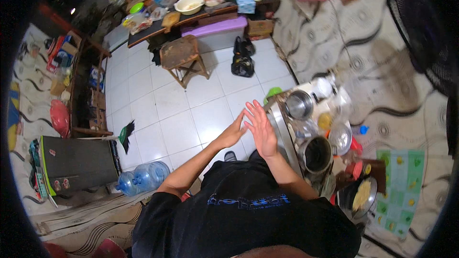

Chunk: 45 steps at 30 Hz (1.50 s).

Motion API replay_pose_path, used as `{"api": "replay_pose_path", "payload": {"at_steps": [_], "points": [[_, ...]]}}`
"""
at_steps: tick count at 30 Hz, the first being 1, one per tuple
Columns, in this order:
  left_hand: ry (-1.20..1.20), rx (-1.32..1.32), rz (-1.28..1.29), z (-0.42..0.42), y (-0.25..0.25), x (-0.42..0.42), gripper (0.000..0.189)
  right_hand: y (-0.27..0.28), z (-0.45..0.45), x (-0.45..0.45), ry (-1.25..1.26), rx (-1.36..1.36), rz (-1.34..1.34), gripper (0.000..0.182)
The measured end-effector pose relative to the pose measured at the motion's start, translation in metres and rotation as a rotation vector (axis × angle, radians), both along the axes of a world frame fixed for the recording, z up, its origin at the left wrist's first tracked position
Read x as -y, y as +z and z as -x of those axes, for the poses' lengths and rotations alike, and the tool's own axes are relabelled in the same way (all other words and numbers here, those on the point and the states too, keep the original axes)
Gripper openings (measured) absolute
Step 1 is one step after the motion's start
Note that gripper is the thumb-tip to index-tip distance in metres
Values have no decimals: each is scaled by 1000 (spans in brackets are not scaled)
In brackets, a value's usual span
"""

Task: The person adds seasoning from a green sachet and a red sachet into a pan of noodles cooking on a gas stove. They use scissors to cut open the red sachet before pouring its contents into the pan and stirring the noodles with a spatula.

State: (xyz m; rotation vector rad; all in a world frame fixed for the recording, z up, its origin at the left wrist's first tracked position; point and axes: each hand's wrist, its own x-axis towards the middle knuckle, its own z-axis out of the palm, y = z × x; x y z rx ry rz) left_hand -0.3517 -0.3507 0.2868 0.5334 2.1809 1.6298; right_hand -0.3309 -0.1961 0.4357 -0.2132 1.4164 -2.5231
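Both bare hands are raised in front of my black T-shirt, over the white tiled floor, with their fingertips meeting or nearly so. My left hand [230, 131] reaches in from the left side, fingers stretched and nothing in it. My right hand [263, 129] is upright with its palm showing and fingers extended, also holding nothing. Close by on the right is the counter's edge, where a steel pot [299, 105] and a larger dark-bottomed pot [316, 154] stand. Farther down lies a pan [366, 195] with pale yellow food.
A wooden stool [180, 51] stands on the floor before a cluttered table bearing a cream bowl [189, 4]. Black plastic bags [243, 65] sit beside it. At left are a broom head [126, 137], a dark refrigerator [80, 165] and large blue water bottles [152, 175].
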Motion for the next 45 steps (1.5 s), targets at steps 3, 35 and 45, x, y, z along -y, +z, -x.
{"api": "replay_pose_path", "payload": {"at_steps": [3,35,45], "points": [[132,783,-730,47,45,31,83,19,65,43,32,-482,-508,76],[571,-513,813,1065,-24,349,30,-109,866,210,228,182,-353,38],[268,-486,1333,1267,-81,391,15,-133,949,196,38,416,-547,32]]}}
